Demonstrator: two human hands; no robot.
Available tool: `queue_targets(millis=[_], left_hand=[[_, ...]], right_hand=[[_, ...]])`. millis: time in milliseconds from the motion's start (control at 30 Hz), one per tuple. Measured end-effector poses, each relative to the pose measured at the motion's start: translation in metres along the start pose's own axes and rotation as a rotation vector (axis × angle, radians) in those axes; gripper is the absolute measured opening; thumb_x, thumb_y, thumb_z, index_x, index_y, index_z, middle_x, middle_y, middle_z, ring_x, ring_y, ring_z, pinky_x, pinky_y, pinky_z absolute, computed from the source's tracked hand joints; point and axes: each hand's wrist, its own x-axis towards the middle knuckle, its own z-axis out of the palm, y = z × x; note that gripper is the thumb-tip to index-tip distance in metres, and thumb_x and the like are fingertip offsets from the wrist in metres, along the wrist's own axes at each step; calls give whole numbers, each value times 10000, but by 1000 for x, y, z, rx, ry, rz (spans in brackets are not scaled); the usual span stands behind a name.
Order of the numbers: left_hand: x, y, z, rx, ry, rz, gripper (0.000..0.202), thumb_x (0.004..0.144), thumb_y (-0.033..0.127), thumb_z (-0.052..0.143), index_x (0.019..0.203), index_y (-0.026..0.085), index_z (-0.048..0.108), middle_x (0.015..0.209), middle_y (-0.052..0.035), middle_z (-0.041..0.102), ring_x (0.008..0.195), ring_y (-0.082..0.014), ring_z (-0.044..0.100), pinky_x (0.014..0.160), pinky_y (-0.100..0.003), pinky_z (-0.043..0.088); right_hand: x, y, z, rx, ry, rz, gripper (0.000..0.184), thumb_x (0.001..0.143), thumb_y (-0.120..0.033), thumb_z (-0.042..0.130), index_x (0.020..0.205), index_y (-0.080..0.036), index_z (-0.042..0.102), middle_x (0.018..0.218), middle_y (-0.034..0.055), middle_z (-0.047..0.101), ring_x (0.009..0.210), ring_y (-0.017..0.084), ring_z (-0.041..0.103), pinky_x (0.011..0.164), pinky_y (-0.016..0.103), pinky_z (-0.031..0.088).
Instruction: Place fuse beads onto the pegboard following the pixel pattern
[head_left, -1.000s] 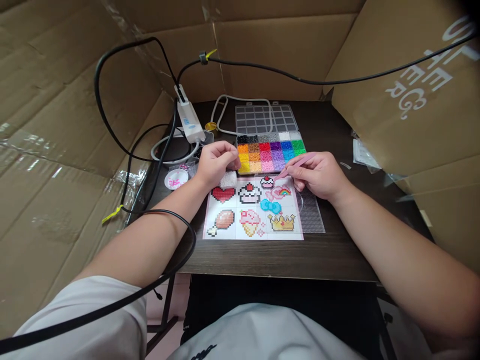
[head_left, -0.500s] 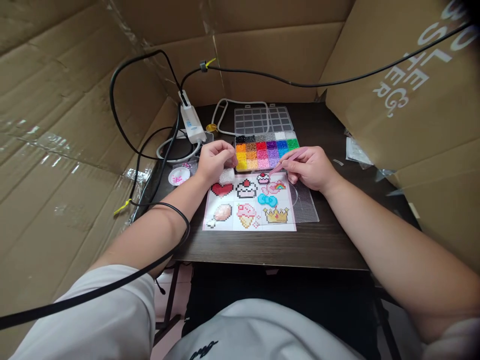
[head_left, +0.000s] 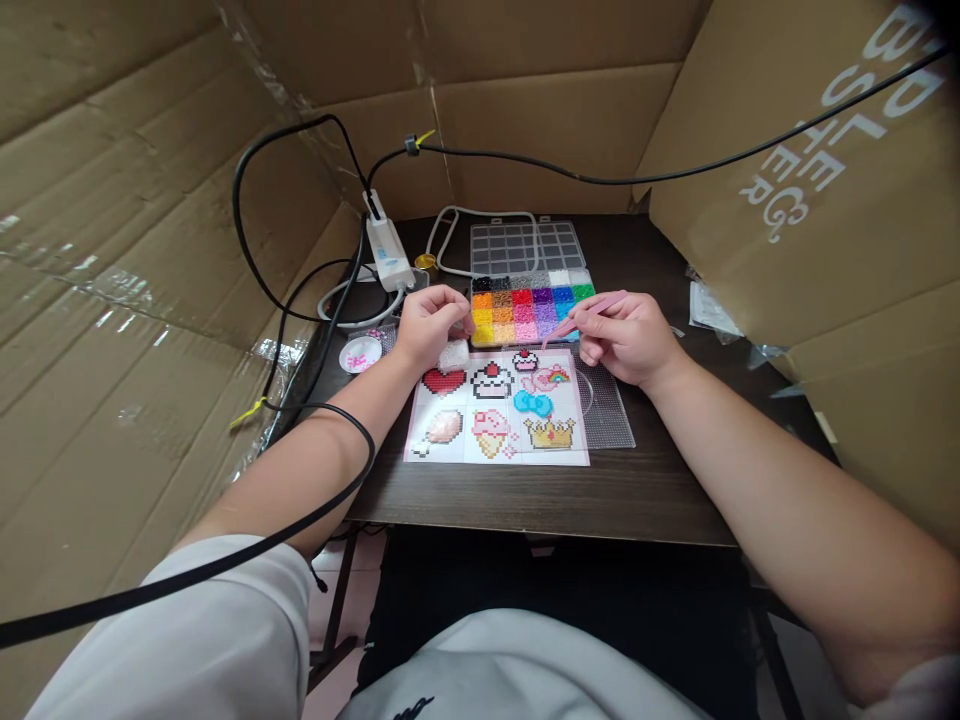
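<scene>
Pink tweezers (head_left: pixel 609 300) are held in my right hand (head_left: pixel 626 338), which is closed on them; their tips point down and left over the top right of the pattern sheet (head_left: pixel 450 455). My left hand (head_left: pixel 431 325) has its fingers curled together at the left edge of the bead box (head_left: pixel 523 312); whatever they hold, if anything, is hidden. Just below it lies a small clear bag or box of white beads (head_left: pixel 454 355). Pixel pictures cover the sheet, among them a red heart, a blue bow (head_left: pixel 533 402) and a crown. A little cupcake (head_left: pixel 526 361) shows near the tweezers.
A white dish with pink beads (head_left: pixel 360 355) is left of my forearm. Clear pegboard (head_left: pixel 611 410) extends beyond the sheet's right side. Behind stand a power strip (head_left: pixel 390 255) and cables. One black cable (head_left: pixel 349 480) crosses over my left arm. Cardboard walls surround the dark table (head_left: pixel 645 500).
The tweezers' tips have lifted slightly away from the small cupcake, moving up and right with my right hand. My left hand stays in nearly the same place. The view has shifted slightly.
</scene>
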Motion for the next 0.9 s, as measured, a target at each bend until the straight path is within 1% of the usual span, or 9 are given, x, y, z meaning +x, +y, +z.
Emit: queue_targets(millis=[100, 300, 500, 633, 700, 800, 867, 900], left_hand=[[0, 0, 1, -1, 0, 0, 57, 646, 234, 674, 633, 196, 633, 552, 1, 660, 489, -110, 613, 450, -194, 503], [1, -1, 0, -8, -1, -3, 52, 650, 226, 672, 637, 194, 633, 546, 6, 654, 483, -110, 608, 441, -195, 495], [0, 1, 1, -36, 5, -26, 48, 634, 225, 663, 629, 200, 622, 549, 9, 648, 482, -109, 602, 447, -203, 506], [1, 0, 1, -24, 6, -27, 55, 649, 237, 652, 640, 203, 611, 556, 8, 642, 484, -108, 597, 453, -207, 503], [1, -1, 1, -23, 6, -25, 54, 650, 238, 648, 641, 204, 608, 555, 10, 637, 485, -109, 596, 456, -211, 503], [2, -2, 1, -32, -5, -21, 46, 648, 226, 643, 636, 203, 606, 549, 12, 629, 486, -109, 594, 455, -214, 500], [3, -2, 1, -44, -17, -26, 41, 650, 218, 643, 634, 201, 609, 541, 10, 625, 485, -109, 593, 450, -212, 493], [3, -3, 1, -49, -23, -29, 36, 651, 212, 643, 634, 199, 614, 538, 9, 626, 484, -110, 593, 447, -212, 488]], right_hand=[[0, -4, 1, 79, 12, 21, 334, 657, -374, 917, 711, -139, 686, 754, 81, 753, 384, 52, 471, 379, 235, 390], [1, -1, -4, 156, -24, 99, 392, 617, -367, 934, 814, -155, 668, 702, 25, 721, 404, 34, 428, 396, 211, 367], [3, 1, -9, 215, -75, 183, 406, 588, -334, 944, 892, -171, 730, 741, 33, 733, 431, 38, 432, 430, 217, 363], [4, -2, -10, 223, -112, 222, 332, 589, -329, 936, 838, -191, 764, 799, 48, 760, 443, 41, 429, 442, 222, 353], [4, -2, -11, 207, -155, 244, 308, 589, -347, 931, 806, -193, 775, 796, 56, 763, 450, 47, 433, 448, 226, 356], [3, -2, -12, 170, -222, 276, 307, 597, -383, 923, 799, -193, 790, 836, 72, 775, 469, 60, 465, 459, 240, 389], [3, -1, -12, 165, -249, 288, 297, 590, -387, 927, 782, -207, 788, 870, 67, 782, 469, 65, 486, 456, 246, 408], [3, -2, -12, 168, -255, 295, 292, 582, -386, 931, 767, -214, 783, 855, 57, 781, 461, 66, 490, 447, 243, 408]])
